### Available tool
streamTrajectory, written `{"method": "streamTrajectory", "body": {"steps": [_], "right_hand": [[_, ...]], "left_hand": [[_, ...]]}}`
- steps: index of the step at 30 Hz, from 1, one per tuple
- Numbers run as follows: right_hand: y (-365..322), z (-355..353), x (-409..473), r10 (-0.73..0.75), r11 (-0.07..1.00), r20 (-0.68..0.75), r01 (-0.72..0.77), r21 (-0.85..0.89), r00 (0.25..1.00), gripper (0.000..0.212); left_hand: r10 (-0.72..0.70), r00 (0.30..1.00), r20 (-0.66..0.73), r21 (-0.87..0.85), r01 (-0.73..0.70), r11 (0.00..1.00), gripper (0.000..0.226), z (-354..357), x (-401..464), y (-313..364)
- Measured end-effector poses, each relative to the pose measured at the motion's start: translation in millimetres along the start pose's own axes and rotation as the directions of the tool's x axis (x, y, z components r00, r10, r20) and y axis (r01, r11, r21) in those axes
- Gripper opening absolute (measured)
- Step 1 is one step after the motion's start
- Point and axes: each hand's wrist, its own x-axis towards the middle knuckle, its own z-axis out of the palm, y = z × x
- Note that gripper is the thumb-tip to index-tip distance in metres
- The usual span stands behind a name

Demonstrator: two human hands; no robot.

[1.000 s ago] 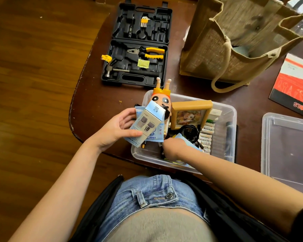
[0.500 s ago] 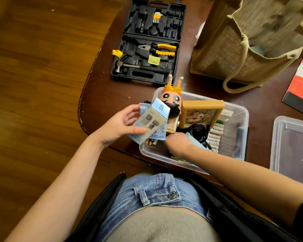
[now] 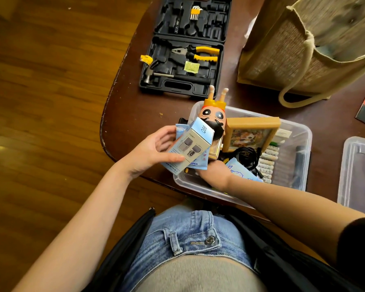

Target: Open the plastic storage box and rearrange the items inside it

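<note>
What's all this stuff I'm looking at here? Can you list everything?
storage box: one, clear, table's near edge
lid: one, clear, right of box
toy figure: one, orange, in box
picture frame: one, tan, in box
batteries: a row, white, in box
cable: one, black, in box
tool case: one, black, open, far side
pliers: one, yellow-handled, in case
jute bag: one, beige, far right
small carton: one, pale blue, held
left hand: grips carton
right hand: inside box, fingers hidden
</note>
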Motion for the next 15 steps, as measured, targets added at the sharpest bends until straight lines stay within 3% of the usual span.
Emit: {"method": "streamTrajectory", "body": {"steps": [3,8,12,15], "right_hand": [[5,1,-2,0.004,1.0,-0.001,-0.004,-0.026,1.0,0.035],[12,-17,-24,-0.101,0.975,-0.08,0.115,0.191,0.992,0.034],[32,-37,-72,0.02,0.914,-0.276,0.094,0.395,0.961,0.034],[56,-43,-112,0.172,0.902,-0.287,-0.033,0.431,0.943,0.017]], "left_hand": [[-0.002,1.0,-0.002,0.008,0.002,1.0,0.074,2,0,2],[0.026,1.0,0.017,-0.019,-0.025,0.999,0.071,1,1,2],[0.027,0.998,0.057,-0.014,-0.026,1.0,0.071,3,7,-2],[0.012,0.995,0.1,0.027,-0.015,1.0,0.073,7,14,-6]]}}
